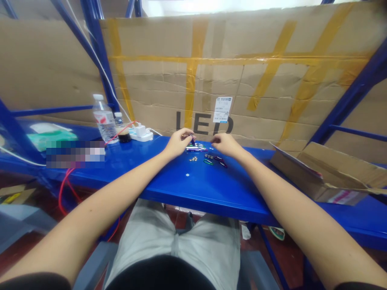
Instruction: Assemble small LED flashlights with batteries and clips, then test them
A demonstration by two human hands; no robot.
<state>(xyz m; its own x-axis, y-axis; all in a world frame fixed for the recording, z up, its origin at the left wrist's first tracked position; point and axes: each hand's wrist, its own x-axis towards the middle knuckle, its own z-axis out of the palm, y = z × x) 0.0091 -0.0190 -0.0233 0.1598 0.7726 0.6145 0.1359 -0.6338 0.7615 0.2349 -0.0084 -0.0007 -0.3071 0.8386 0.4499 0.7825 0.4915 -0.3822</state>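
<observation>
Both my arms reach forward over a blue metal shelf [187,181]. My left hand [178,141] is curled, its fingertips pinching a small dark purple piece [192,141] above a pile of small coloured metal clips [196,148]. My right hand [225,144] rests knuckles up just to the right, fingers bent down onto the shelf by more clips [216,160], green and purple. Whether that hand holds one is hidden. A few small silver rings [193,158] lie in front of the left hand.
A water bottle [103,119], a small dark jar [123,133] and a white power strip [141,133] stand at the left rear. An open cardboard box [329,173] sits at the right. A taped cardboard sheet [242,72] walls the back. My knees are under the shelf edge.
</observation>
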